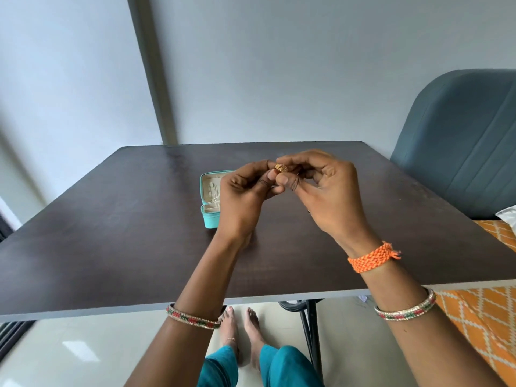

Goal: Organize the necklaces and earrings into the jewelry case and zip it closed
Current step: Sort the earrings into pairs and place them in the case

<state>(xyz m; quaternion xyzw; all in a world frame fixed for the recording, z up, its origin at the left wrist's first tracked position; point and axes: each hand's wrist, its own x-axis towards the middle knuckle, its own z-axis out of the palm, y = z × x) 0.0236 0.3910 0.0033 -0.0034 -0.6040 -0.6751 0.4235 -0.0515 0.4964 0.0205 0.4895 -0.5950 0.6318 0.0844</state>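
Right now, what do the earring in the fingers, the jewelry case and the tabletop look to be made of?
Earring: gold-coloured metal, shiny, with open ribbed work; real gold or plated, I cannot tell.
Jewelry case: turquoise outside with a matte, leather-like look, probably faux leather; cream lining inside, seemingly soft fabric.
Tabletop: dark brown with wood grain and a dull sheen, likely laminate or veneer over a paler board edge.

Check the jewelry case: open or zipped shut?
Open. The teal jewelry case sits on the table with its lid raised, beige lining and compartments showing.
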